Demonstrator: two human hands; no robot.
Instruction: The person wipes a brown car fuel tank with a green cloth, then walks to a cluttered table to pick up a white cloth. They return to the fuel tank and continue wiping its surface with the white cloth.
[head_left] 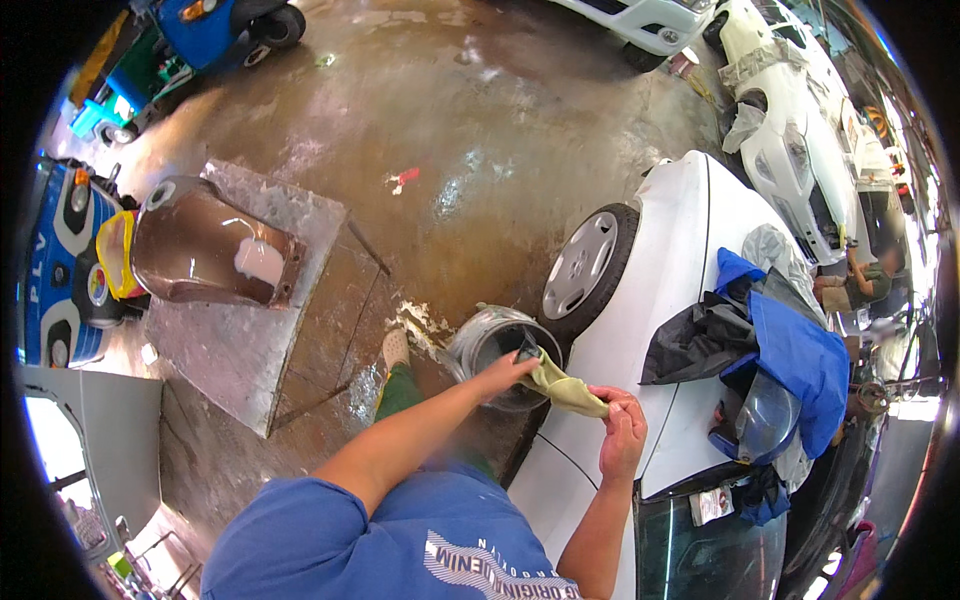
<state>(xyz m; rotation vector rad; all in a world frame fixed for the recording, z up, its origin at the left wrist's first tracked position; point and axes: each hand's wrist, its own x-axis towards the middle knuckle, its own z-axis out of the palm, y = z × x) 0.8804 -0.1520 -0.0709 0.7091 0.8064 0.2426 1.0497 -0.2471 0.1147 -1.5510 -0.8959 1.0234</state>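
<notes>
- Yellow-green cloth [568, 390]: strung between the hands, its long axis slanting from left hand down toward right.
- Left hand [510, 373]: closed on the upper end, perhaps with something dark.
- Right hand [624, 425]: fingers pinching the lower end.
- Bucket [462, 350]: beneath left hand.

Holds the bare left forearm [405, 442] stretched slantwise forward and to the right, with the left hand [507, 374] gripping firmly, and the bare right forearm [603, 530] pointed nearly straight ahead, with the right hand [623, 430] near the left, fingers [613, 397] curled into a pinch.
</notes>
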